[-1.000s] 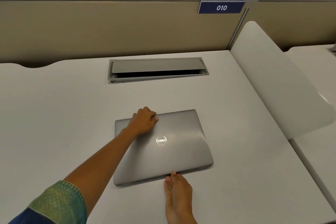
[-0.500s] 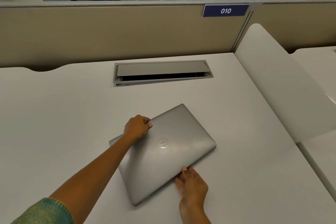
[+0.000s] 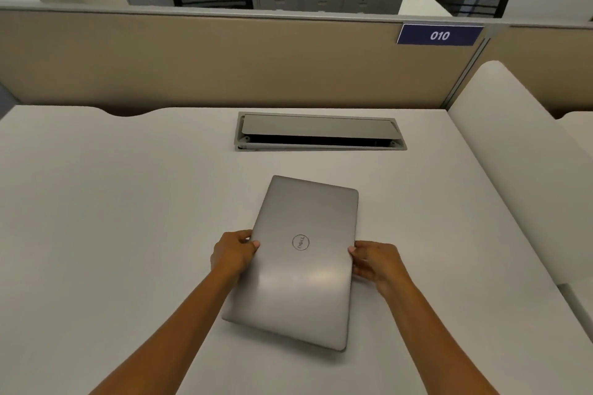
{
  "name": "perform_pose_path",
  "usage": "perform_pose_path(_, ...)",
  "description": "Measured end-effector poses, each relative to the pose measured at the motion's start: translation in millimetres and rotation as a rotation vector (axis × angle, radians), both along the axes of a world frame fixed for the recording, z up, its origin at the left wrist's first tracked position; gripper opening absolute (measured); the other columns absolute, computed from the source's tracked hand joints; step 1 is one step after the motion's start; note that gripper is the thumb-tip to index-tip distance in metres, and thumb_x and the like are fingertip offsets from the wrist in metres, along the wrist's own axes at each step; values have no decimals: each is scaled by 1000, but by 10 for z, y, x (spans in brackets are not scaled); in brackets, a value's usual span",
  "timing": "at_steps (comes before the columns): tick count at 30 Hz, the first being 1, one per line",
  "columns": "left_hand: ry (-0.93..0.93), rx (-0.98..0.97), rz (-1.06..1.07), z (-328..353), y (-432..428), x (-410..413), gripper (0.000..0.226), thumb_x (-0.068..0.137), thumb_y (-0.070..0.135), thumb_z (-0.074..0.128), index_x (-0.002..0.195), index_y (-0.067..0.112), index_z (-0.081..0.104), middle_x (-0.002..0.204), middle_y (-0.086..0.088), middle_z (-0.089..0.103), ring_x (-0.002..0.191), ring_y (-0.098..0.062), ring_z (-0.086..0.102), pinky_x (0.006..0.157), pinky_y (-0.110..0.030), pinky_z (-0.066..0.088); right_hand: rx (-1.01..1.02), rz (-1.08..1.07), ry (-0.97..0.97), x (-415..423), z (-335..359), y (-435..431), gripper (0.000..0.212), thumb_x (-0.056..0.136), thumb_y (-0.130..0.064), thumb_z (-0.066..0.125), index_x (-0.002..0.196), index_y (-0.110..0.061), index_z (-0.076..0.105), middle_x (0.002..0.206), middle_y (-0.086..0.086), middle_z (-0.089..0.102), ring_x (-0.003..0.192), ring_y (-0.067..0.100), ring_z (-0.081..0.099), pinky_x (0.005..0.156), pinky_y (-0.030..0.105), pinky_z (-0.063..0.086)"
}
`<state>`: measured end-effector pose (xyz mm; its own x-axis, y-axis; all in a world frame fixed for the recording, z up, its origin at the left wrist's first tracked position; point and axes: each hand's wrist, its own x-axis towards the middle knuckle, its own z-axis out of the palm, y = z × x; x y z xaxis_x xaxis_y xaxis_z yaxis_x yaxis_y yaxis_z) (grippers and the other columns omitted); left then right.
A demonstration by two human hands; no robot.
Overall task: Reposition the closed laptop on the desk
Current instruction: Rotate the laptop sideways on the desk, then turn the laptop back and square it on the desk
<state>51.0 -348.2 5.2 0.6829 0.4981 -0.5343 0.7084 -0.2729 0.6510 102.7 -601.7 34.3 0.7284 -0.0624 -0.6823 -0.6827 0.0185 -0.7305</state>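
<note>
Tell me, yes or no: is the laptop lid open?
No. The laptop lies closed on the desk, logo up.

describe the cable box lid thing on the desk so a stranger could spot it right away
Start at the tan partition behind the white desk. Just in front of it, sunk into the desktop, is the grey rectangular cable hatch, beyond the closed laptop. Its flap is propped slightly open, showing a dark slot.

"dell" on laptop (image 3: pixel 298 266); "010" on sign (image 3: pixel 439 35)
</note>
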Motion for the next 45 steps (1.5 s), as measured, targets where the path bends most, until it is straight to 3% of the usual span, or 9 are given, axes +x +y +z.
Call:
perform_pose_path(22, 8, -3, 8, -102, -75, -136, 47, 85, 25, 69, 129, 12, 59, 121, -11, 68, 103, -30, 66, 95, -44, 54, -184, 194, 49, 372, -125, -67, 20, 76, 10, 68, 95, 8, 67, 92, 22, 69, 75, 28, 68, 57, 33, 58)
perform_pose_path(27, 46, 188, -262, 61, 41, 99, 24, 89, 36, 59, 85, 12, 65, 93, -11, 65, 86, -25, 64, 78, -34, 51, -256, -19, -136, -84, -184, -40, 28, 81, -5, 66, 109, -6, 69, 101, 10, 68, 93, 24, 64, 89, 38, 53)
perform_pose_path(31, -119, 335, -358, 186, 25, 514, 48, 95, 33, 49, 137, 11, 47, 139, -13, 50, 123, -31, 53, 100, -39, 44, -223, -247, -293, -986, -143, 192, 20, 83, 0, 64, 94, -16, 70, 91, 7, 66, 82, 13, 62, 77, 22, 52)
perform_pose_path(34, -241, 421, -529, 227, -55, 881, 45, 96, 24, 45, 140, 11, 44, 144, -13, 45, 129, -32, 47, 107, -43, 38, 16, -436, -17, -1467, -262, 344, 15, 85, 8, 59, 95, -3, 62, 75, 12, 58, 76, 26, 53, 44, 13, 49)
perform_pose_path(36, -263, 472, -683, 243, -127, 1104, 45, 97, 22, 42, 140, 10, 43, 147, -12, 42, 133, -31, 42, 109, -44, 35, 208, -374, 241, -1675, -431, 460, 23, 95, -3, 47, 117, -1, 53, 81, 11, 60, 88, 30, 52, 51, 22, 53)
perform_pose_path(38, -221, 505, -818, 234, -206, 1285, 46, 99, 24, 38, 143, 10, 38, 152, -10, 37, 137, -31, 37, 113, -46, 30, 229, -290, 217, -1692, -547, 552, 37, 103, -13, 28, 136, -3, 40, 97, 7, 68, 104, 24, 51, 74, 26, 48)
perform_pose_path(40, -135, 513, -890, 203, -278, 1417, 47, 100, 28, 35, 143, 9, 37, 152, -11, 37, 138, -32, 36, 113, -49, 31, 375, -300, 216, -1594, -610, 593, 29, 101, -14, 37, 125, -7, 49, 108, 14, 62, 104, 24, 53, 76, 32, 46)
perform_pose_path(43, -47, 544, -950, 114, -329, 1513, 47, 100, 33, 33, 136, 6, 44, 143, -16, 46, 128, -35, 46, 107, -46, 37, 277, -423, 267, -1527, -517, 644, 21, 87, -12, 64, 90, 8, 56, 76, 13, 58, 76, 36, 57, 60, 36, 45)
perform_pose_path(45, -59, 556, -955, 47, -325, 1525, 48, 99, 36, 35, 136, 7, 46, 143, -14, 45, 127, -33, 46, 107, -45, 38, 270, -399, 300, -1531, -538, 777, 50, 67, -37, 82, 74, 4, 55, 56, 10, 51, 78, 61, 51, 52, 41, 42)
